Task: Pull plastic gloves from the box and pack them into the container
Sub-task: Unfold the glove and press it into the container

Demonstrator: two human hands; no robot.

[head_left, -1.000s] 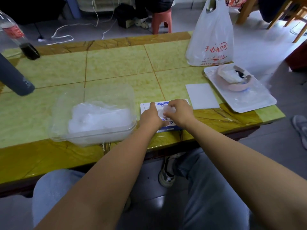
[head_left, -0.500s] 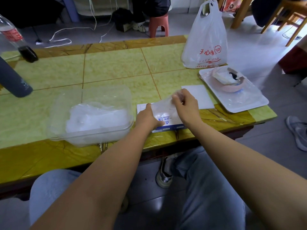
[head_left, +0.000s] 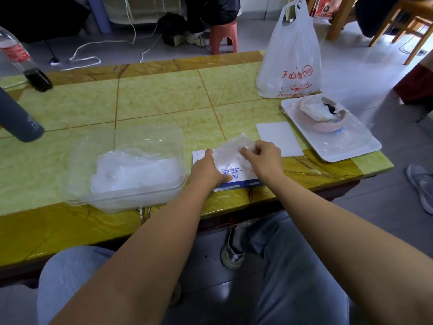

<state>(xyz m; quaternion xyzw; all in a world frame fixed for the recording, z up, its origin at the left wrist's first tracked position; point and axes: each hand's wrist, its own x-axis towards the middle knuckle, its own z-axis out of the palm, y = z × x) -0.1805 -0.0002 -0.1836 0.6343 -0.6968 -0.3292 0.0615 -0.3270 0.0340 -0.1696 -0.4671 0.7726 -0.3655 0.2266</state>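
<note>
A flat white and blue glove box (head_left: 236,178) lies near the table's front edge. My left hand (head_left: 207,168) grips the box's left end and holds it down. My right hand (head_left: 262,158) pinches a thin clear plastic glove (head_left: 232,148), which stands up out of the box's top. Left of the box sits a clear plastic container (head_left: 77,160) with a heap of crumpled clear gloves (head_left: 133,172) inside.
A white card (head_left: 278,137) lies right of the box, then a white tray (head_left: 351,148) with a pink bowl. A white plastic bag (head_left: 290,59) stands behind. A grey bottle (head_left: 18,118) and a cola bottle (head_left: 21,59) are at far left.
My right hand has drawn a clear glove up out of the box and lifted it away from the top. My left hand stays on the box.
</note>
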